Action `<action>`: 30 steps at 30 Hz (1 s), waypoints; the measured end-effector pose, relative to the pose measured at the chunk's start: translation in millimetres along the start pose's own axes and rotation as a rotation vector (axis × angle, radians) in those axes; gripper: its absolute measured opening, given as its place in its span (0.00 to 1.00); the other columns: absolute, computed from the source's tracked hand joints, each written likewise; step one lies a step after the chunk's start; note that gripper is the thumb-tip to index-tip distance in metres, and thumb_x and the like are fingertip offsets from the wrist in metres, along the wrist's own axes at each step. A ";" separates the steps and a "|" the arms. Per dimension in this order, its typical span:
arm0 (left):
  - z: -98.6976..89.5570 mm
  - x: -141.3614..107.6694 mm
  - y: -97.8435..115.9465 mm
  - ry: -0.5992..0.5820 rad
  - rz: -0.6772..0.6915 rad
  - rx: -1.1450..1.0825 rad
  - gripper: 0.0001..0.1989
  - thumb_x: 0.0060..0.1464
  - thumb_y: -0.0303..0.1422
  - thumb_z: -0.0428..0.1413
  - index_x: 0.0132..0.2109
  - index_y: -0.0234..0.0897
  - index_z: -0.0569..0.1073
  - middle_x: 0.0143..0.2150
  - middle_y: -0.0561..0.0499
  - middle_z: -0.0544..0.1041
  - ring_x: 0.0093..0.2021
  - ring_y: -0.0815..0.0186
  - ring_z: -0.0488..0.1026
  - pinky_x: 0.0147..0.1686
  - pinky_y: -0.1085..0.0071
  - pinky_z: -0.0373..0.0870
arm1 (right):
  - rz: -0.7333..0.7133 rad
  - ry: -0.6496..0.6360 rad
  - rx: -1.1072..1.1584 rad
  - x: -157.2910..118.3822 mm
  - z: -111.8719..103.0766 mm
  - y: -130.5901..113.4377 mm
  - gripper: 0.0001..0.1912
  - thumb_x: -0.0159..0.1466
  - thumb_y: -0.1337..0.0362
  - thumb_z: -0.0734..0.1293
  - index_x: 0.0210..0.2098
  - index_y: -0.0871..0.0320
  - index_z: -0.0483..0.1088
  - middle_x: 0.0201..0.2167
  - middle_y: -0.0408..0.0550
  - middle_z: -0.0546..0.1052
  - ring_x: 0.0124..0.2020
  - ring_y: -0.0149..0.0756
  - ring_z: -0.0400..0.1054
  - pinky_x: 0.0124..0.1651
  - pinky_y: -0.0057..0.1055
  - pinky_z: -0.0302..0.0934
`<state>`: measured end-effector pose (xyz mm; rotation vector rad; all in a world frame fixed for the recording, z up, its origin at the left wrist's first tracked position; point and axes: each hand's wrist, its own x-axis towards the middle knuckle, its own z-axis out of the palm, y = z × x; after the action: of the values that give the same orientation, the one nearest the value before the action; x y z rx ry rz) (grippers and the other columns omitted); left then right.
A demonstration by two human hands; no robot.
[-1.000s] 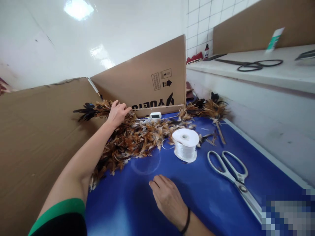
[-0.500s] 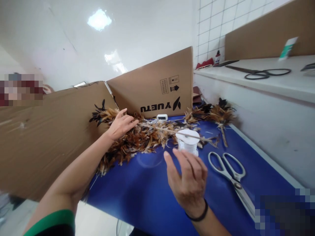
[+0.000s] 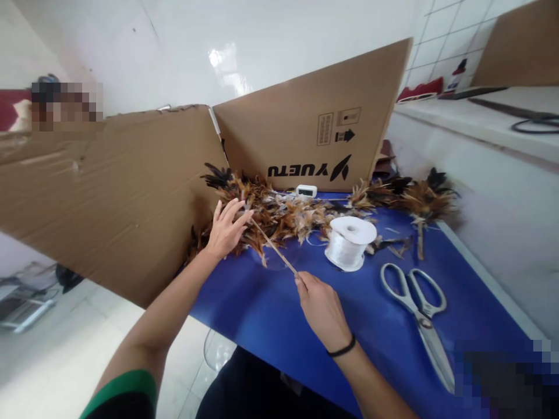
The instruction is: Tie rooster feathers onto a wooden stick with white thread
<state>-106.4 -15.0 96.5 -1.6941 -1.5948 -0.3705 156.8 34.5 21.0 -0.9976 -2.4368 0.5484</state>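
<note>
My right hand [image 3: 324, 308], a dark band at its wrist, is closed around the near end of a thin brown stick [image 3: 275, 247]. The stick slants up and left to the feathers beside my left hand [image 3: 227, 231]. That hand has its fingers stretched out and a little apart, at the edge of a heap of brown and cream feathers [image 3: 283, 215]; its thumb is by the stick's far end. Black-tipped feathers [image 3: 220, 177] rise just beyond it. How the stick joins the feathers is hidden. A white spool of clear line [image 3: 347, 250] stands right of the stick.
Large metal scissors [image 3: 423, 320] lie on the blue tabletop [image 3: 257, 302] at right. Cardboard panels [image 3: 301, 116] wall the back and left. A small white display device [image 3: 306, 191] sits behind the feathers. Another feather bunch [image 3: 425, 198] lies back right. A person is partly visible far left.
My right hand has come down and closed on the stick. The stick's near end has swung from beside the spool toward me. The view has shifted.
</note>
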 end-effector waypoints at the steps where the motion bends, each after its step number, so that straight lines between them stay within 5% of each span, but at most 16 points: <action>1: 7.4 -13.0 5.7 0.034 -0.126 -0.037 0.19 0.56 0.28 0.52 0.55 0.42 0.67 0.60 0.42 0.63 0.63 0.55 0.57 0.62 0.48 0.49 | 0.016 -0.041 0.063 1.6 3.3 1.8 0.10 0.66 0.67 0.56 0.34 0.58 0.68 0.27 0.46 0.75 0.27 0.34 0.69 0.29 0.28 0.51; 3: 22.5 -37.1 19.5 0.087 -0.348 -0.128 0.16 0.56 0.29 0.52 0.52 0.40 0.69 0.55 0.43 0.68 0.58 0.57 0.63 0.59 0.52 0.57 | 0.046 -0.095 0.166 3.9 8.7 5.4 0.12 0.67 0.65 0.55 0.33 0.57 0.68 0.24 0.45 0.73 0.25 0.33 0.67 0.29 0.28 0.52; 6: 42.6 -62.2 42.7 -0.007 -0.490 -0.263 0.10 0.57 0.32 0.52 0.45 0.38 0.73 0.43 0.46 0.73 0.47 0.61 0.70 0.49 0.60 0.66 | 0.061 -0.113 0.293 4.5 14.0 9.8 0.14 0.67 0.61 0.54 0.33 0.57 0.68 0.21 0.43 0.70 0.22 0.32 0.64 0.28 0.28 0.52; 13: 64.4 -73.9 68.3 -0.366 -0.170 -0.334 0.13 0.56 0.37 0.54 0.48 0.43 0.72 0.50 0.46 0.72 0.55 0.57 0.65 0.59 0.52 0.54 | 0.089 -0.153 0.565 6.1 17.8 17.1 0.16 0.64 0.56 0.55 0.32 0.57 0.70 0.19 0.42 0.69 0.21 0.31 0.62 0.27 0.28 0.55; 21: 59.9 -102.4 6.5 -0.409 -0.196 -0.033 0.08 0.58 0.30 0.49 0.35 0.41 0.73 0.37 0.49 0.75 0.46 0.61 0.70 0.62 0.49 0.48 | 0.200 -0.248 0.855 7.9 23.2 18.8 0.18 0.63 0.55 0.57 0.42 0.61 0.70 0.19 0.40 0.68 0.16 0.26 0.54 0.20 0.26 0.51; 26: 39.4 -127.5 -38.5 -0.377 -0.298 0.047 0.09 0.55 0.27 0.49 0.38 0.41 0.74 0.40 0.44 0.75 0.47 0.54 0.69 0.58 0.39 0.47 | 0.123 -0.188 0.716 9.5 27.0 4.4 0.15 0.63 0.60 0.57 0.38 0.60 0.72 0.19 0.40 0.70 0.19 0.28 0.60 0.25 0.26 0.55; 30: 29.7 -131.8 -42.3 -0.340 -0.381 0.085 0.10 0.56 0.29 0.50 0.43 0.38 0.74 0.50 0.42 0.73 0.54 0.52 0.65 0.57 0.40 0.48 | 0.088 -0.131 0.534 13.6 35.7 -14.6 0.14 0.63 0.66 0.56 0.39 0.60 0.72 0.21 0.42 0.73 0.24 0.31 0.67 0.32 0.28 0.60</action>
<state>-177.9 -92.6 2.1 -1.4387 -2.1613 -0.2014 120.8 28.0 2.6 -0.8578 -2.1714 1.2468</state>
